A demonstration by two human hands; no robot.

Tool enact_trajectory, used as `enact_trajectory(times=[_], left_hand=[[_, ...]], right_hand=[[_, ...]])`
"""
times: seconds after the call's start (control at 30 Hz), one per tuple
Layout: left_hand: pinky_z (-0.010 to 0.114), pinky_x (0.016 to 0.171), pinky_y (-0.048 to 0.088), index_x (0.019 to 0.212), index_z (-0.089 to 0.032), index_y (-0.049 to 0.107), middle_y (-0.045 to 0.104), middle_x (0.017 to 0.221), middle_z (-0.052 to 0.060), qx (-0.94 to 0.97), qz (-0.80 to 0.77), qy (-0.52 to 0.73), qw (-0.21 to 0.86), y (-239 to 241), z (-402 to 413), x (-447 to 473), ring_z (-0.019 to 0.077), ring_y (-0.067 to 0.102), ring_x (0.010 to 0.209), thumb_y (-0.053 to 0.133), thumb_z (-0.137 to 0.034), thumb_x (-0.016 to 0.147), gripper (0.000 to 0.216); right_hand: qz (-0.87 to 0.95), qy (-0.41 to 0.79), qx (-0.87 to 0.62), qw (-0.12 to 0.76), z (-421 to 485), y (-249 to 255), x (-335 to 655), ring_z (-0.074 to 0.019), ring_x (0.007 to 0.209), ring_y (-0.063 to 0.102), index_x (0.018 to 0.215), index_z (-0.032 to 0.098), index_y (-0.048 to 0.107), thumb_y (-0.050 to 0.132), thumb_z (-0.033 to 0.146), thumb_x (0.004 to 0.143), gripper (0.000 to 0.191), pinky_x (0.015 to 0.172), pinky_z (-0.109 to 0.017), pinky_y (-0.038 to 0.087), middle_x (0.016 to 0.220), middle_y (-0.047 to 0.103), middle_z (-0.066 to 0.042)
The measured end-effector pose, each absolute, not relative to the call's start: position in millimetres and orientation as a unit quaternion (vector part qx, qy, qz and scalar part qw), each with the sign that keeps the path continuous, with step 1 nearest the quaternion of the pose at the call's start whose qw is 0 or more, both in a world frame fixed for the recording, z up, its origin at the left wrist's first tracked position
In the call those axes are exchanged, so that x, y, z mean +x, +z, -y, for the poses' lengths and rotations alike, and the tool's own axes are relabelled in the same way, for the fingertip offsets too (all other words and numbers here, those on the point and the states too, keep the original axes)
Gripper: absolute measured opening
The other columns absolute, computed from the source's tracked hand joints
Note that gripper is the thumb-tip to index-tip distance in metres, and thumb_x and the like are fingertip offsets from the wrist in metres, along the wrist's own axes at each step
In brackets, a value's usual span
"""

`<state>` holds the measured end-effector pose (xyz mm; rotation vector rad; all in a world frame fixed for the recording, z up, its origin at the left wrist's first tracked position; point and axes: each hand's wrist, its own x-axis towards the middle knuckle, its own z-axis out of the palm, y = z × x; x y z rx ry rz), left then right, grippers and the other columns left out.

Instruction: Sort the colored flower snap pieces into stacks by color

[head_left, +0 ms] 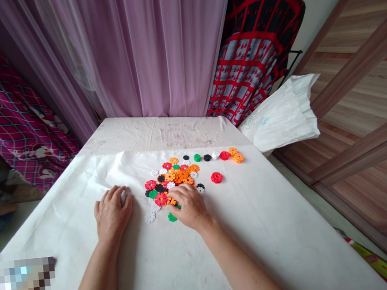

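Observation:
A loose heap of flower-shaped plastic discs (182,175) in orange, red, black, white and green lies on the table. My right hand (189,205) is over the near right side of this heap, its thumb and fingers apart around an orange disc (171,201); some fingertips are hidden among the pieces. Beside its thumb lies a green disc (172,217). My left hand (113,212) rests on the tablecloth left of the heap, fingers spread and bent, with no object visible in it. A separate red disc stack (216,177) sits to the right of the heap.
Behind the heap runs a row of small disc stacks, from green (197,158) to orange (238,158). A white bag (279,116) stands at the table's right edge. The white tablecloth (177,265) covers the table. A pixelated patch hides the lower left corner.

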<state>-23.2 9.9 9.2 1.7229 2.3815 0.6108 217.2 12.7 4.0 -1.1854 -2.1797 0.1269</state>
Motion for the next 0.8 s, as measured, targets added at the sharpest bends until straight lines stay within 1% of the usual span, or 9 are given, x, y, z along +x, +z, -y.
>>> enact_trajectory(times=[0.07,0.13,0.2,0.3,0.4,0.5,0.57,0.7,0.8], left_hand=[[0.057,0.122,0.026,0.132,-0.02,0.065,0.054,0.153,0.013,0.572,-0.791,0.206,0.066,8.8,-9.7,-22.9,0.0319,0.042,0.145,0.036,-0.044,0.097,0.051],[0.056,0.122,0.026,0.131,-0.022,0.066,0.055,0.152,0.012,0.572,-0.79,0.211,0.062,7.4,-9.4,-22.8,0.0314,0.043,0.145,0.037,-0.043,0.097,0.05],[0.056,0.122,0.026,0.13,-0.023,0.066,0.057,0.151,0.011,0.57,-0.79,0.216,0.06,6.1,-9.1,-22.8,0.0307,0.043,0.145,0.037,-0.044,0.096,0.049],[0.055,0.122,0.026,0.129,-0.024,0.067,0.057,0.151,0.01,0.569,-0.79,0.219,0.06,5.7,-9.1,-22.7,0.0302,0.044,0.144,0.037,-0.044,0.096,0.048],[0.055,0.122,0.026,0.131,-0.022,0.066,0.055,0.152,0.011,0.569,-0.793,0.21,0.062,7.2,-9.1,-22.7,0.0304,0.043,0.145,0.036,-0.044,0.096,0.051],[0.055,0.122,0.025,0.132,-0.021,0.065,0.055,0.153,0.011,0.571,-0.792,0.203,0.066,8.4,-9.0,-23.1,0.0304,0.042,0.146,0.035,-0.044,0.097,0.051],[0.056,0.123,0.025,0.132,-0.021,0.065,0.054,0.153,0.012,0.573,-0.791,0.202,0.067,8.1,-9.0,-23.6,0.031,0.041,0.147,0.035,-0.044,0.097,0.052],[0.057,0.122,0.026,0.131,-0.022,0.065,0.055,0.152,0.012,0.578,-0.787,0.208,0.059,5.4,-9.9,-25.3,0.0316,0.042,0.146,0.036,-0.044,0.097,0.05],[0.057,0.122,0.026,0.13,-0.023,0.065,0.056,0.151,0.013,0.582,-0.784,0.21,0.053,3.0,-10.9,-27.2,0.0323,0.043,0.145,0.035,-0.045,0.098,0.049]], right_hand=[[0.842,0.06,-0.45,0.292,-11.0,4.4,202.6,-0.0232,0.115,0.061,0.109,0.027,0.072,0.073,0.032,0.085,0.025,0.098,-0.038,0.048,0.122,0.074,-0.002],[0.846,0.068,-0.457,0.266,-12.3,4.0,195.7,-0.0249,0.123,0.057,0.114,0.028,0.07,0.075,0.033,0.084,0.03,0.1,-0.04,0.046,0.128,0.072,-0.003],[0.847,0.073,-0.462,0.252,-14.5,2.5,193.3,-0.0251,0.123,0.056,0.114,0.028,0.07,0.074,0.032,0.084,0.03,0.1,-0.04,0.045,0.126,0.072,-0.002],[0.841,0.075,-0.471,0.255,-15.7,-1.7,190.8,-0.0241,0.117,0.059,0.108,0.027,0.07,0.072,0.028,0.085,0.023,0.099,-0.039,0.045,0.116,0.074,-0.002],[0.828,0.073,-0.475,0.289,-14.5,-5.2,187.3,-0.0241,0.114,0.06,0.108,0.026,0.069,0.071,0.026,0.084,0.025,0.1,-0.039,0.046,0.112,0.074,-0.003],[0.809,0.055,-0.464,0.357,-16.0,-5.3,193.0,-0.0241,0.115,0.061,0.114,0.024,0.068,0.069,0.025,0.083,0.031,0.103,-0.039,0.046,0.115,0.074,-0.005],[0.784,0.031,-0.467,0.407,-21.4,-4.1,210.8,-0.024,0.112,0.063,0.114,0.022,0.067,0.065,0.025,0.084,0.03,0.103,-0.04,0.048,0.114,0.075,-0.007],[0.682,-0.037,-0.549,0.481,-38.9,-5.7,283.3,-0.025,0.1,0.068,0.101,0.022,0.067,0.059,0.027,0.087,0.017,0.094,-0.041,0.053,0.105,0.076,-0.009],[0.627,-0.074,-0.601,0.491,-47.1,-13.6,339.8,-0.0261,0.097,0.068,0.089,0.023,0.066,0.06,0.029,0.083,0.011,0.091,-0.042,0.053,0.102,0.077,-0.011]])
